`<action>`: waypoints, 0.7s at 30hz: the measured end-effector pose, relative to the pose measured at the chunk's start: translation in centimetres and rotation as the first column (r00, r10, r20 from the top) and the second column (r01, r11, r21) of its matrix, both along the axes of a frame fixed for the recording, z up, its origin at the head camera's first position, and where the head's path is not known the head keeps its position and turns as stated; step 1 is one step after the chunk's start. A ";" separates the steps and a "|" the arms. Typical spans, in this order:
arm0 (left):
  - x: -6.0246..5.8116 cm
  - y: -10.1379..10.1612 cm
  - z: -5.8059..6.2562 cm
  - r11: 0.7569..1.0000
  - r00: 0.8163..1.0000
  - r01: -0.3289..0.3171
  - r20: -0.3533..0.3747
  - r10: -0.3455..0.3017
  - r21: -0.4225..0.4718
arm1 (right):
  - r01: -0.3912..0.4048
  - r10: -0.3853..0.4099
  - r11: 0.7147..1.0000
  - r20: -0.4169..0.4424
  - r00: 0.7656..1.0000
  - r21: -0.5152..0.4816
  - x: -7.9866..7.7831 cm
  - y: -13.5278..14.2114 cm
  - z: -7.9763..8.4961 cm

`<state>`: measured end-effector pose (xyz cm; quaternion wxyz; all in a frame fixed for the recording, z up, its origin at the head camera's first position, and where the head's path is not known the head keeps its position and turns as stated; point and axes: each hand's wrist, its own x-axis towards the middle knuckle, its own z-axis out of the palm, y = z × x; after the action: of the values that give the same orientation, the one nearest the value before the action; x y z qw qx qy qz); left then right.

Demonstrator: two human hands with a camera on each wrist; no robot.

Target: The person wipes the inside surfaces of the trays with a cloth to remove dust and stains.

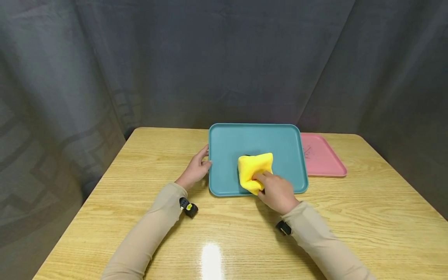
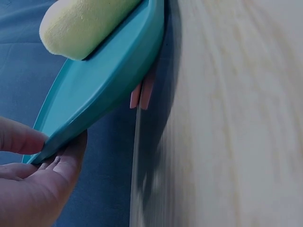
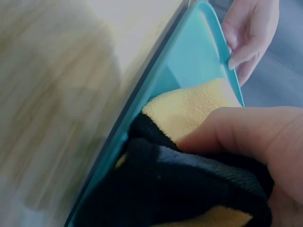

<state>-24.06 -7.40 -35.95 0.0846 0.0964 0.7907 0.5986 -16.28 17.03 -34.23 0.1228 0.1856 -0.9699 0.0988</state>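
Note:
A teal tray [image 1: 224, 140] is held at its left edge by my left hand [image 1: 197, 169]. In the left wrist view the thumb [image 2: 21, 137] lies over the rim and the fingers curl beneath, with the tray's left end raised off the table. My right hand [image 1: 278, 191] grips a yellow cloth [image 1: 254, 166] against the tray's inner surface, near its front edge. The right wrist view shows the cloth's black side [image 3: 165, 179] folded under the thumb.
A pink tray [image 1: 327, 157] with dark marks on it lies to the right, partly covered by the teal tray. Both stand over a wooden table [image 1: 378, 206]. Grey curtains [image 1: 217, 62] hang behind and at the sides.

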 end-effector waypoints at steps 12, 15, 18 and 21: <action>0.0 0.0 0.0 1.000 1.000 -0.012 0.002 0.012 -0.013 | -0.034 0.033 0.998 0.012 0.999 0.044 0.3 -2.4 -0.2; 0.0 0.0 0.0 1.000 1.000 -0.011 0.002 0.011 -0.017 | -0.049 0.048 0.998 0.008 0.999 0.051 0.4 -2.9 -0.3; -0.1 -0.1 -0.1 1.000 1.000 -0.002 -0.003 0.002 -0.011 | -0.062 0.062 0.997 0.006 0.998 0.054 0.4 -3.4 -0.4; -0.2 -0.1 -0.2 1.000 1.000 0.002 0.000 -0.002 -0.009 | -0.076 0.076 0.996 0.007 0.997 0.052 0.5 -3.8 -0.4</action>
<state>-24.22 -7.51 -36.12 0.0856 0.0967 0.7934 0.5948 -15.81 13.22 -34.64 0.1115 0.2252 -0.9647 0.0783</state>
